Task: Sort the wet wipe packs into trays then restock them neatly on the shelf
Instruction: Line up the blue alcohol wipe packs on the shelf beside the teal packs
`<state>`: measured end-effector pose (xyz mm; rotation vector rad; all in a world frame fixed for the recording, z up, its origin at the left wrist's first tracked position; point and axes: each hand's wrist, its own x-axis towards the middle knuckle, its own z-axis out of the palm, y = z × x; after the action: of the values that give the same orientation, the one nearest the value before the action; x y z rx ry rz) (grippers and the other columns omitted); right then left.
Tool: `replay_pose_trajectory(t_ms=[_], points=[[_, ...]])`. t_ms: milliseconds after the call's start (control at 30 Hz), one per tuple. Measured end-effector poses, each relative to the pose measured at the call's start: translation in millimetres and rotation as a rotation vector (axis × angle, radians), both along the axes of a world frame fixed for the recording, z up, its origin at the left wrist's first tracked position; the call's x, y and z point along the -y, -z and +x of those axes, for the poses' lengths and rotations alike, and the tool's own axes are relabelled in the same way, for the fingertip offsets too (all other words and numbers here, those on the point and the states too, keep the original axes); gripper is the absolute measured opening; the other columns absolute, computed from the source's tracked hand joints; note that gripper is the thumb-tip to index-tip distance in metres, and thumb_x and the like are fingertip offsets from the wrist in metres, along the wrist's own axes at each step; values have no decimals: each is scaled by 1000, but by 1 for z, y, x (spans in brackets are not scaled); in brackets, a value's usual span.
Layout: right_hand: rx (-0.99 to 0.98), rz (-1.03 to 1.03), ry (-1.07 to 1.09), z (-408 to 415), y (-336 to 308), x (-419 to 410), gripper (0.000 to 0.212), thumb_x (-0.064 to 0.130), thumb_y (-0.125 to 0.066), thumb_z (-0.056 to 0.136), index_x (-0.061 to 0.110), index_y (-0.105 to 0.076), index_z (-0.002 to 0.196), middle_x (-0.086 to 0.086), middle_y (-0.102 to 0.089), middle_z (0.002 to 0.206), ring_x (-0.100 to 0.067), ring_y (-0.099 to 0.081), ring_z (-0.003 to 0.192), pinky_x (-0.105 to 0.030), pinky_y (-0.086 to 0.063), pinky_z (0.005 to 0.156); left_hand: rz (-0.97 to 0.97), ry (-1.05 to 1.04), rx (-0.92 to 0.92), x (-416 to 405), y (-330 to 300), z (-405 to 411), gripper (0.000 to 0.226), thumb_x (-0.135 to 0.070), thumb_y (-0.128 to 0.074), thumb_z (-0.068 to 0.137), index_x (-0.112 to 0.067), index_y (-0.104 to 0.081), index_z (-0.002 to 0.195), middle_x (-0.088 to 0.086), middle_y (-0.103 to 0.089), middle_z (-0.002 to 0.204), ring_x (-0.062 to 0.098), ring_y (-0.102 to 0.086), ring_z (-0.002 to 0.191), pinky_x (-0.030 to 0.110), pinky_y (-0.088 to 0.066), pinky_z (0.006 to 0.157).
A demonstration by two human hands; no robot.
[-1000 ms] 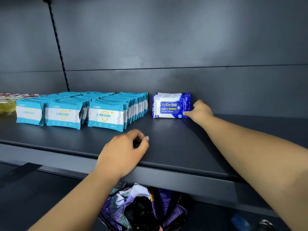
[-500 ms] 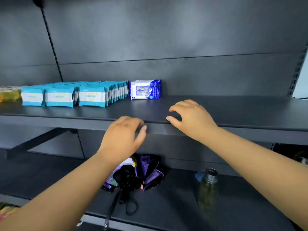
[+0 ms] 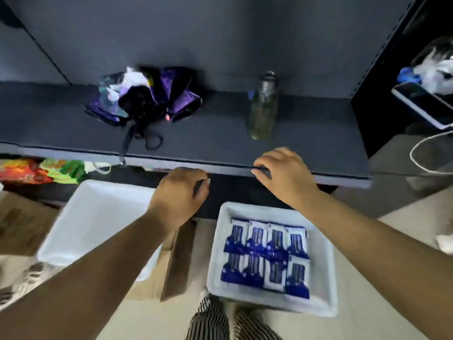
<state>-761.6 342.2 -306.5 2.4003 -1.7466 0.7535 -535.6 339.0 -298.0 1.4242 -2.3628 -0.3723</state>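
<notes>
**Between shelf and tray: both my hands empty, blue wipe packs waiting below**

I am looking down past a dark shelf (image 3: 306, 133) toward the floor. My left hand (image 3: 180, 192) hangs near the centre of the view, just below the shelf's front lip, fingers loosely curled and holding nothing. My right hand (image 3: 284, 175) is at about two o'clock from it, fingers curved over the shelf's front edge; it carries nothing either.

At five o'clock from my left hand, a white tray (image 3: 323, 266) sits on the floor. Inside it, blue and white wet wipe packs (image 3: 266, 258) lie flat in two neat rows of four, touching one another. At eight o'clock, a second white tray (image 3: 98, 217) shows no packs in it.

On the shelf itself, a folded purple umbrella (image 3: 147, 96) lies at eleven o'clock and a clear bottle (image 3: 263, 106) stands at one o'clock. A phone (image 3: 424, 104) rests at far right, colourful packets (image 3: 41, 169) at far left.

I judge the sorting finished for these blue packs, and restocking the step in hand. Next, I would lower a hand into the filled tray, grip a few packs together by their edges, and lift them to the shelf. The soft wrappers may slip or fan apart, so a firm, even squeeze seems wise.
</notes>
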Motion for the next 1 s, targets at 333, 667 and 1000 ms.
replay_pose_trajectory(t_ms=[333, 667, 1000], points=[[-24, 630, 208, -16, 249, -86, 16, 22, -67, 65, 7, -70, 63, -8, -65, 57, -28, -63, 53, -30, -51, 52, 632, -148, 221, -49, 240, -3, 48, -32, -33, 93, -9, -43, 134, 14, -48, 135, 30, -46, 122, 42, -37, 102], [205, 1173, 601, -9, 392, -110, 36, 29, -51, 94, 6, -59, 121, -11, -63, 120, -25, -59, 108, -31, -46, 87, 859, -536, 55, -59, 374, -36, 70, -43, -41, 94, -13, -7, 148, 14, -17, 153, 34, -24, 138, 46, -28, 108], [738, 1216, 1041, 12, 449, -45, 19, 38, -55, 91, 22, -45, 93, 4, -45, 78, -16, -50, 73, -12, -40, 54, 812, -572, 145, -58, 396, -50, 81, -53, -34, 90, -8, 2, 147, 19, -9, 153, 39, -20, 138, 45, -26, 109]])
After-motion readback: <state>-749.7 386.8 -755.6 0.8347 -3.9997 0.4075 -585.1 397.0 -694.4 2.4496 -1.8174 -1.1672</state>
